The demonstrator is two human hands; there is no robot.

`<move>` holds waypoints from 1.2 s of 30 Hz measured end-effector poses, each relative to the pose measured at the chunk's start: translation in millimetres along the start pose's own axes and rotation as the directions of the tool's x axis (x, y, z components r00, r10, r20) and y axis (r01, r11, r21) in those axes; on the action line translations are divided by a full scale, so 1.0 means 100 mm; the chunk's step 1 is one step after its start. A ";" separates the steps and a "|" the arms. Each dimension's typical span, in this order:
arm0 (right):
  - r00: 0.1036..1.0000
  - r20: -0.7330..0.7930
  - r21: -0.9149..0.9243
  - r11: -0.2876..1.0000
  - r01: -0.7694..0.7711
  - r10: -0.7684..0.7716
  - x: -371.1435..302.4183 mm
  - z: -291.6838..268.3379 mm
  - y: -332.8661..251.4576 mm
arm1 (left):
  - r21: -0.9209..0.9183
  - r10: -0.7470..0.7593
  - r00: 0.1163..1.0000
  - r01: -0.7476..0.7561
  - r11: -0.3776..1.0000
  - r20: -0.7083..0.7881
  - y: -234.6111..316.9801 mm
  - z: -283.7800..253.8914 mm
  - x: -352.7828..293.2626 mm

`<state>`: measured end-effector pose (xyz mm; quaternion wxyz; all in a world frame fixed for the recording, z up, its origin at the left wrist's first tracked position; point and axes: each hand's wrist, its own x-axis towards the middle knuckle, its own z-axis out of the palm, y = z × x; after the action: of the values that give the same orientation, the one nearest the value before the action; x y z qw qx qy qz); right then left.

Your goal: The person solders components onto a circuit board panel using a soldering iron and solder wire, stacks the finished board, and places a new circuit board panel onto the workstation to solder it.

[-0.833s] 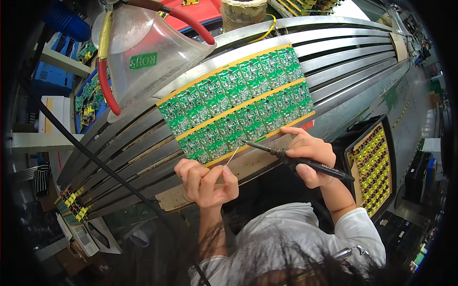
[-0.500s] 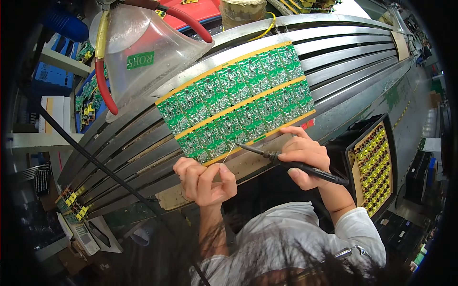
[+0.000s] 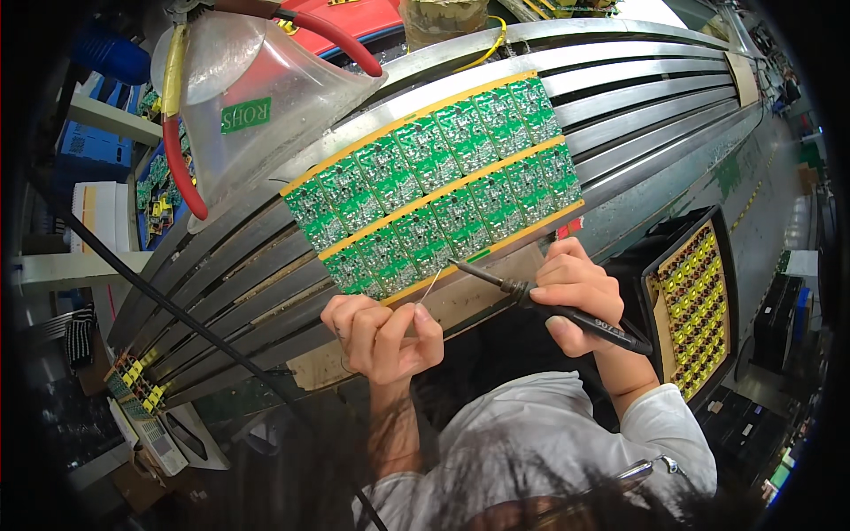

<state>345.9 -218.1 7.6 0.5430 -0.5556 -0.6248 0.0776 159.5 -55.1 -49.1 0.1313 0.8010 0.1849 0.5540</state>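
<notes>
Left hand: thumb and index are pinching a thin solder wire, gap down to wire thickness, other fingers curling in behind. Right hand: fingers are wrapping the black handle of a soldering iron pen-style, thumb bracing from the near side; nothing loose in that grasp.

Wire end and iron tip are meeting, or nearly so, over the near row of the green circuit board panel. Can't tell from here whether tip and pad are actually touching.

My take on doing it well: tip wants to be heating pad and lead together, wire feeding into the joint rather than onto the iron, short dwell, wire out first. Pinch is sitting fairly close to the hot end, so watch the fingertips. Neighbouring joints are tight; bridging is the risk.

Panel is lying at a slant on the slatted metal worktop. Clear plastic hood is hanging beyond its left end; black tray of yellow parts is sitting right of the right hand.
</notes>
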 end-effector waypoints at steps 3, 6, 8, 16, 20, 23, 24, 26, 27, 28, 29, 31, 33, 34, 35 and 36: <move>1.000 0.004 -0.006 1.000 0.010 -0.010 -0.03 0.02 0.02 | 0.013 -0.002 1.000 0.002 1.000 0.009 0.02 0.00 0.02; 1.000 0.009 -0.013 1.000 0.021 -0.021 -0.05 0.05 0.05 | 0.026 -0.004 1.000 0.003 1.000 0.017 0.03 0.01 0.03; 1.000 0.007 -0.008 1.000 0.013 -0.013 -0.06 0.07 0.06 | 0.039 -0.005 1.000 0.004 0.999 0.023 0.04 0.02 0.02; 1.000 0.013 -0.028 0.999 0.027 -0.026 -0.08 0.10 0.05 | 0.079 -0.012 0.999 0.009 0.997 0.040 0.05 0.04 0.00; 0.998 -0.021 -0.030 0.998 0.058 -0.058 -0.08 0.10 0.03 | 0.088 -0.017 0.999 0.014 0.996 0.030 0.05 0.03 0.01; 0.999 -0.005 -0.042 0.998 0.042 -0.042 -0.08 0.12 0.02 | 0.082 -0.021 0.999 0.019 0.996 0.025 0.05 0.03 0.01; 0.999 0.002 -0.047 0.998 0.034 -0.034 -0.08 0.13 0.02 | 0.080 -0.023 0.999 0.021 0.997 0.023 0.05 0.03 0.01; 1.000 0.011 -0.053 0.998 0.027 -0.027 -0.08 0.13 0.01 | 0.079 -0.025 0.999 0.024 0.997 0.019 0.06 0.02 0.01; 1.000 0.003 -0.051 0.998 0.030 -0.030 -0.08 0.12 0.01 | 0.065 -0.040 0.999 0.039 0.997 0.018 0.06 0.01 0.01; 0.999 -0.005 -0.049 0.998 0.032 -0.033 -0.07 0.11 0.00 | 0.052 -0.055 0.998 0.054 0.997 0.017 0.06 -0.01 0.01; 0.999 -0.012 -0.047 0.998 0.035 -0.036 -0.07 0.10 0.00 | 0.041 -0.071 0.997 0.070 0.997 0.016 0.07 -0.03 0.01; 0.999 -0.020 -0.043 0.998 0.040 -0.041 -0.05 0.08 -0.01 | 0.030 -0.085 0.996 0.084 0.996 0.013 0.09 -0.10 0.02; 0.999 -0.044 -0.010 1.000 0.022 -0.022 -0.01 0.04 -0.01 | 0.096 -0.260 0.966 0.258 0.961 0.004 0.17 -0.23 0.01; 0.998 -0.056 0.009 1.000 0.011 -0.011 0.00 0.04 -0.01 | 0.128 -0.346 0.938 0.344 0.930 -0.005 0.21 -0.30 -0.01; 0.998 -0.067 0.027 1.000 0.001 0.001 0.01 0.04 -0.01 | 0.160 -0.428 0.903 0.425 0.891 -0.017 0.23 -0.35 -0.03; 0.998 -0.062 0.031 1.000 0.002 0.000 0.03 0.07 -0.01 | 0.164 -0.431 0.902 0.428 0.889 -0.020 0.23 -0.38 -0.05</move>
<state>340.6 -213.2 7.4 0.5710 -0.5487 -0.6066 0.0696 125.6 -77.4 -30.2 0.1853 0.7530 0.4014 0.4873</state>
